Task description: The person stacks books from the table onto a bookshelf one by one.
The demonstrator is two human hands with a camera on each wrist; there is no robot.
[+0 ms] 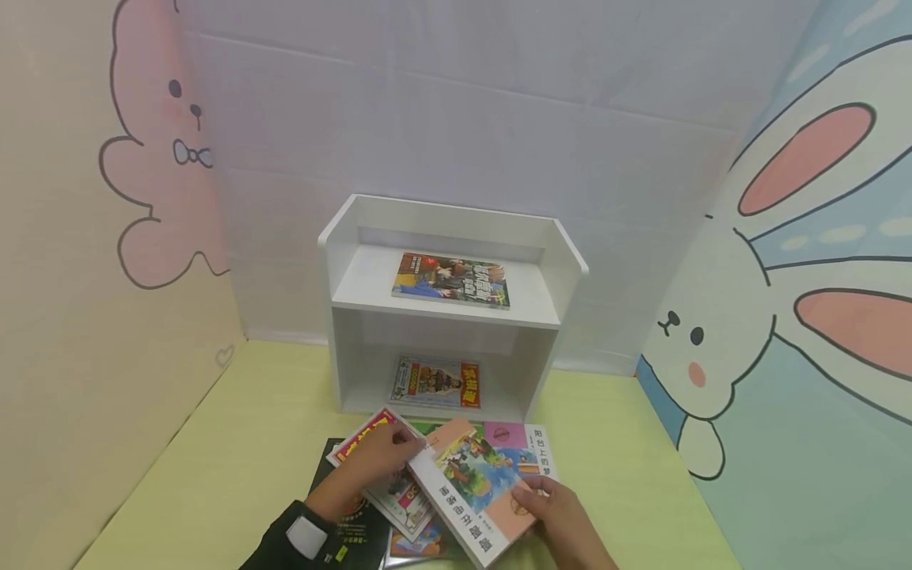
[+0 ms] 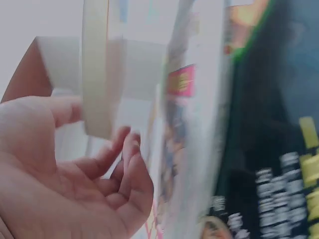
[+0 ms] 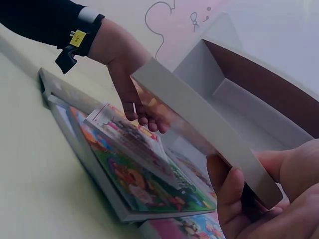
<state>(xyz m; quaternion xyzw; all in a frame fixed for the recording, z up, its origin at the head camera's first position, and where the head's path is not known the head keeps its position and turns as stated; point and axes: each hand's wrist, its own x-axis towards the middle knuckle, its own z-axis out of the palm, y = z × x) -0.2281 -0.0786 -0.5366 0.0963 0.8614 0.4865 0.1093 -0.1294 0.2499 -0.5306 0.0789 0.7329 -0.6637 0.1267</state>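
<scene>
A paperback book (image 1: 477,475) with an orange and white cover and a painted picture is held tilted over a pile of books by both hands. The left hand (image 1: 381,455) has its upper left corner, thumb on one side and fingers on the other. At the lower right corner, the right hand (image 1: 559,514) pinches it, the thumb on the cover; the right wrist view shows its thick pale edge (image 3: 199,124). Beneath lie a comic-style book (image 3: 134,134) with a white border, a large colourful book (image 3: 139,184) and a black book (image 2: 259,149).
A white two-tier shelf (image 1: 445,317) stands behind the pile. One colourful book (image 1: 452,279) lies flat on its upper tier, another (image 1: 436,381) on its lower tier. Cartoon-printed curtains (image 1: 712,348) enclose the pale yellow table (image 1: 627,467).
</scene>
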